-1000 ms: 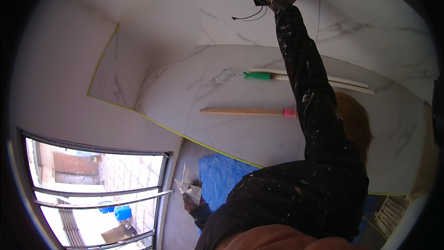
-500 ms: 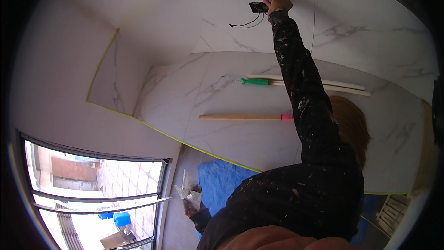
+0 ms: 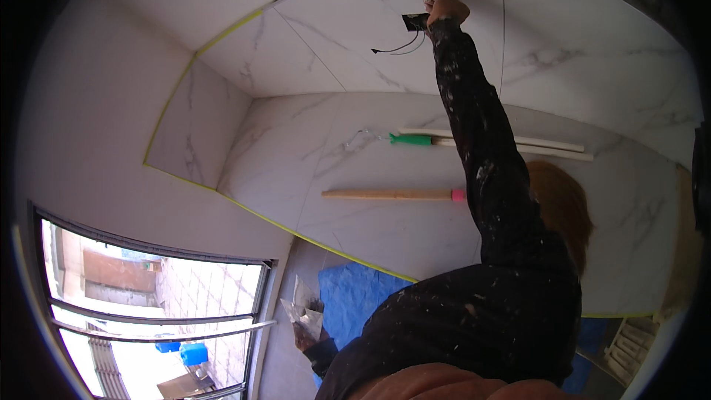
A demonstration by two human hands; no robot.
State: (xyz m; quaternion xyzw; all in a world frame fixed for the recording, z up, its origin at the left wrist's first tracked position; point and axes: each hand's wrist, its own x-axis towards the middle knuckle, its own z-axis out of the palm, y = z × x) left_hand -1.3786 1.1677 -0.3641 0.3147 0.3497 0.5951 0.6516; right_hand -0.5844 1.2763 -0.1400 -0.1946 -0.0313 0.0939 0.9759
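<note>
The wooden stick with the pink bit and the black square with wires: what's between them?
In the head view, a green handle and part of a pale rod lie between the wooden stick and the black square.

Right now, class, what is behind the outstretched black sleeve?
Two pale rods pass behind the sleeve, showing on both sides. A wooden stick reaches the sleeve's edge at its pink band; anything beyond is covered.
</note>
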